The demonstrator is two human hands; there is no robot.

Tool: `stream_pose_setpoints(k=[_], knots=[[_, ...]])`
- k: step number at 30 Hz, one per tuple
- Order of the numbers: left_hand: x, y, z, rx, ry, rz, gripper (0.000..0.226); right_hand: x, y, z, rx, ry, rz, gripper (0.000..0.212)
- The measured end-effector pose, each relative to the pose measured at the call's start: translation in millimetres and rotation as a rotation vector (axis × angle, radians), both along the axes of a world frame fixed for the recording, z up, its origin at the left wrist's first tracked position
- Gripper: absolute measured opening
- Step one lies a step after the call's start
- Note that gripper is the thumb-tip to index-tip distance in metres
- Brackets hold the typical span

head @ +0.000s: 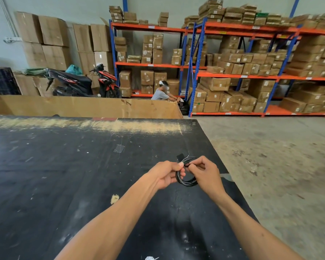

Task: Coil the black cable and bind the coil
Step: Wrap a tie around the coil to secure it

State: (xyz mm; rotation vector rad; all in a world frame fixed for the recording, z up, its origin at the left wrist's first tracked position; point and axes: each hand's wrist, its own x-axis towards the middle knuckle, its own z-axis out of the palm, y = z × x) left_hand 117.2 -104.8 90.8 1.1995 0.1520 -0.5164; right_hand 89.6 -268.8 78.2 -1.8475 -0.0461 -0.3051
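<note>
The black cable (188, 182) is wound into a small round coil and held above the black table (64, 175). My left hand (167, 175) pinches the coil's upper left side, thumb on top. My right hand (206, 173) grips the coil's upper right side, its fingertips closed on a flat black strap (180, 158) that sticks up behind the top of the coil. Part of the coil is hidden behind my fingers.
The table's right edge runs diagonally just right of my hands, with bare concrete floor (280, 156) beyond. A cardboard wall (83, 107) borders the far table edge. Behind it are a seated person (160, 93), a scooter (86, 83) and shelving full of boxes (242, 68).
</note>
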Motion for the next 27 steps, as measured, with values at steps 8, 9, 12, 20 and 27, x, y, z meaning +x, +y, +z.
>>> stream_pose_setpoints(k=[8,9,12,20,27], knots=[[0.9,-4.4,-2.6,0.042,0.0,0.066,0.04,-1.8,-6.1,1.9,0.106,0.012,0.091,0.013],[1.9,-5.2,-3.1,0.054,-0.004,0.084,0.039,-1.4,-7.5,1.6,-0.036,-0.046,0.07,0.012],[3.6,-5.1,-4.0,0.118,-0.026,0.124,0.034,-0.6,-11.2,4.0,-0.563,-0.304,-0.002,0.009],[-1.8,-4.5,-1.4,0.435,-0.224,0.089,0.017,7.8,-14.9,8.7,-0.876,-0.522,0.048,0.011],[3.5,7.3,-0.7,0.614,-0.335,-0.049,0.012,16.0,-12.1,12.4,-0.87,-0.305,0.198,0.007]])
